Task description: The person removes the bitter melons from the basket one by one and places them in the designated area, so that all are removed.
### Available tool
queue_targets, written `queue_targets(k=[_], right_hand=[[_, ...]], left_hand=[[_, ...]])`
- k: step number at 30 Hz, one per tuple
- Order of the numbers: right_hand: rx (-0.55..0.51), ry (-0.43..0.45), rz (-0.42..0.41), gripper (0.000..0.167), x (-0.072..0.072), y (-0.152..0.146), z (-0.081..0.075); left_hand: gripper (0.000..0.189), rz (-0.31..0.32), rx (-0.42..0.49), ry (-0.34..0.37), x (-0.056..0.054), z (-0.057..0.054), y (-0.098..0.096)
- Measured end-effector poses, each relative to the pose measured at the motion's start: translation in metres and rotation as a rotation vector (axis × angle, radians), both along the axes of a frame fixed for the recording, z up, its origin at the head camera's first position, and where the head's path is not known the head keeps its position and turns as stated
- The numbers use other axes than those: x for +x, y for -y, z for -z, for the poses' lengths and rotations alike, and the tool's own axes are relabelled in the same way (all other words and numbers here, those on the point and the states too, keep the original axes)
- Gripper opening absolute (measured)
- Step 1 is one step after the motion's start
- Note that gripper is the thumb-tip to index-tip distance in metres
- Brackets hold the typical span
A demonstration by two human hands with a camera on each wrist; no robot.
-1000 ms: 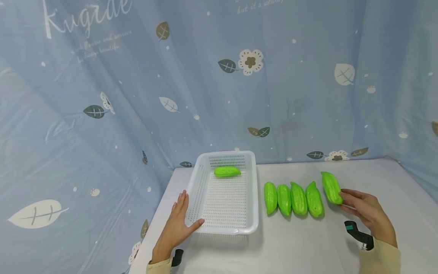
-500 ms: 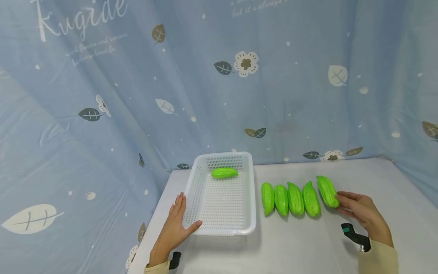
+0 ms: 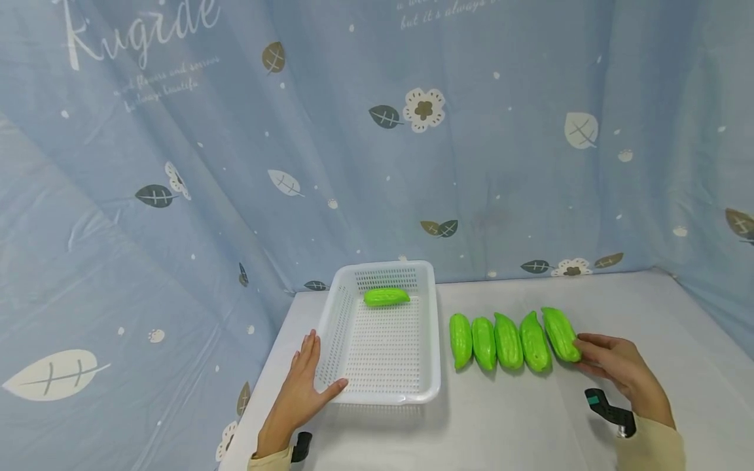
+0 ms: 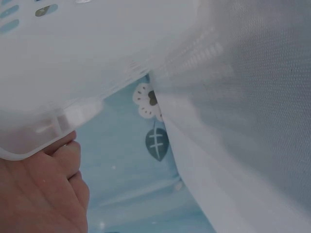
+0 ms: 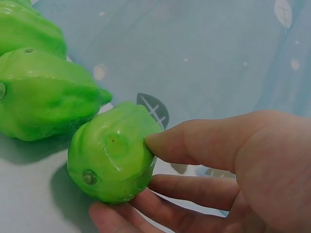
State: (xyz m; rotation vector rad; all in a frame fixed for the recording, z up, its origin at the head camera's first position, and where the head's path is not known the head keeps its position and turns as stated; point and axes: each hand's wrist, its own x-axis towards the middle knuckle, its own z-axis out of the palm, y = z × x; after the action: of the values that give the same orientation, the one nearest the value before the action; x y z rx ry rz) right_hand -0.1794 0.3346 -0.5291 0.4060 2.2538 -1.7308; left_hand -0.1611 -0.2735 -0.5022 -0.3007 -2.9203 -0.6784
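A white perforated basket [image 3: 437, 340] stands on the left of the table, with one green bitter melon [image 3: 386, 297] lying crosswise at its far end. My left hand [image 3: 297, 396] rests at the basket's near left corner, fingers stretched along the outside and thumb at the front rim. In the right wrist view, my right hand [image 5: 209, 165] pinches the near end of another bitter melon [image 5: 114, 155] between thumb and fingers. That melon lies at the right end of a row, close beside its neighbouring bitter melon [image 3: 535, 343]. The underside of the pinched melon is hidden.
Several more bitter melons, including the leftmost one [image 3: 461, 341], lie side by side right of the basket. A white cloth covers the table [image 3: 501, 418]. Blue patterned curtain [image 3: 353, 163] hangs behind and to the left.
My right hand has brought the pinched bitter melon leftward and nearer, up against the row. The left hand keeps its place at the basket. The head view has shifted slightly.
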Motion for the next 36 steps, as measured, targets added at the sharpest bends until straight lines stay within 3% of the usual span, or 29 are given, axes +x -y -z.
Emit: queue_targets(k=[19,36], right_hand=[[0.025,0.012,-0.025,0.077,0.0018,0.0048,0.0006],[0.110,0.002,-0.055,0.078,0.0039,0.0099,0.0003]], left_hand=[[0.115,-0.010,-0.004,0.011,-0.0009,0.0021,0.0013],[0.114,-0.008,0.021,0.000,0.0018,0.0016,0.0007]])
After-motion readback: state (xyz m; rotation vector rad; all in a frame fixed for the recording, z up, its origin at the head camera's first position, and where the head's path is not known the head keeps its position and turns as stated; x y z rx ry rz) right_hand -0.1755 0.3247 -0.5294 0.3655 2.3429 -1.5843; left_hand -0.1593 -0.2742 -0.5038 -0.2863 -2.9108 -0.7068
